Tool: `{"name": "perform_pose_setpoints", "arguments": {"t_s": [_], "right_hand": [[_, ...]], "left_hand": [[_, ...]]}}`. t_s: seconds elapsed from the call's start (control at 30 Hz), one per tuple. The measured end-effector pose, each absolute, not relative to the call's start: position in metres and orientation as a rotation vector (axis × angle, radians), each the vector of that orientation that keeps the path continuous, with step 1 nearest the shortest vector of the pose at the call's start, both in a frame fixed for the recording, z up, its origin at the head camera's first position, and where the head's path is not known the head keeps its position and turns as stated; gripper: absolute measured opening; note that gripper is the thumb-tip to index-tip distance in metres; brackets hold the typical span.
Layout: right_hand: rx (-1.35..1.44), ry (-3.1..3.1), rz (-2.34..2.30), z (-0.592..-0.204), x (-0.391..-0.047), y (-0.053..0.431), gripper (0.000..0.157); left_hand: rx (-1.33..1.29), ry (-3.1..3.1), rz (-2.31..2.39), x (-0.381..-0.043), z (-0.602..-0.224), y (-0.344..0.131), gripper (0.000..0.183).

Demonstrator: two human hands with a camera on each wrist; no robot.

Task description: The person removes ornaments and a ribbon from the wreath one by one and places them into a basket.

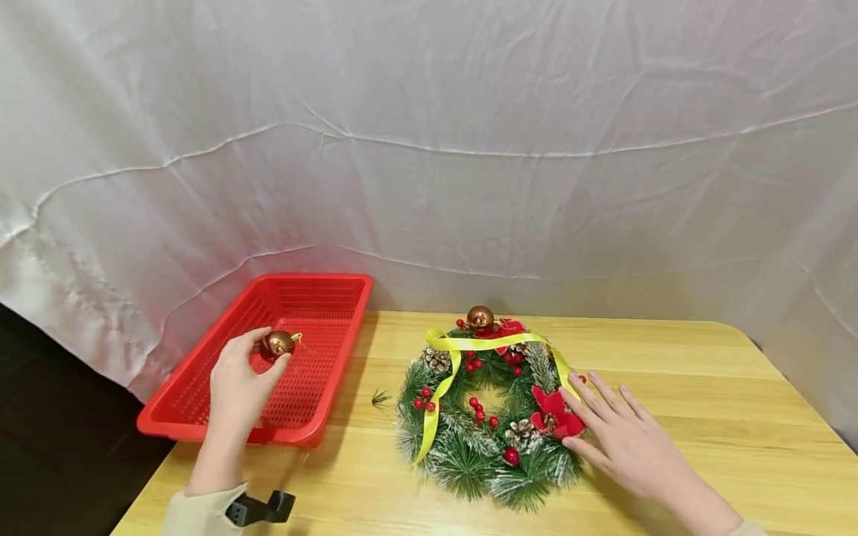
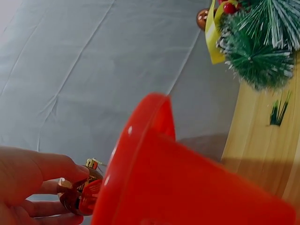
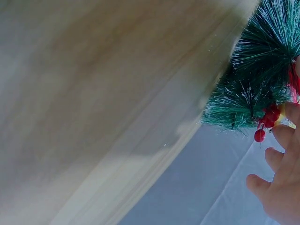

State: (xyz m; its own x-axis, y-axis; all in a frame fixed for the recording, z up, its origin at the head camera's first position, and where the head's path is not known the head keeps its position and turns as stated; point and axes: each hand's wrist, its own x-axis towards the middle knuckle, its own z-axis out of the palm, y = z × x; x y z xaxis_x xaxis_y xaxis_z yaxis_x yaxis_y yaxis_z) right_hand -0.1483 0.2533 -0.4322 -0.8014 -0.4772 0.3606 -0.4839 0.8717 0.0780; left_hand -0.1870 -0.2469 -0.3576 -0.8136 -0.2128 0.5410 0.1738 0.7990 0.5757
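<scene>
Over the red basket, my left hand pinches a shiny copper bauble between thumb and fingers; its gold cap and a thin thread point right. In the left wrist view the bauble shows partly behind the basket's rim. A green wreath lies on the table, dressed with red berries, pine cones and red flowers. My right hand rests with spread fingers at the wreath's right side, by a red flower. A yellow ribbon drapes across the wreath, and another copper bauble sits at its far edge.
A small loose green sprig lies on the wooden table between basket and wreath. Pale grey cloth hangs behind the table. Dark fabric shows beyond the table's left edge.
</scene>
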Motion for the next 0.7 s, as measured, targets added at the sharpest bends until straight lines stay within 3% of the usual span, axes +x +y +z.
{"name": "perform_pose_setpoints", "arguments": {"t_s": [0.7], "right_hand": [[0.71, -2.675, 0.023, -0.433, -0.149, 0.253, 0.065]], "left_hand": [[0.179, -2.502, -0.813, -0.175, -0.373, -0.277, 0.046]]}}
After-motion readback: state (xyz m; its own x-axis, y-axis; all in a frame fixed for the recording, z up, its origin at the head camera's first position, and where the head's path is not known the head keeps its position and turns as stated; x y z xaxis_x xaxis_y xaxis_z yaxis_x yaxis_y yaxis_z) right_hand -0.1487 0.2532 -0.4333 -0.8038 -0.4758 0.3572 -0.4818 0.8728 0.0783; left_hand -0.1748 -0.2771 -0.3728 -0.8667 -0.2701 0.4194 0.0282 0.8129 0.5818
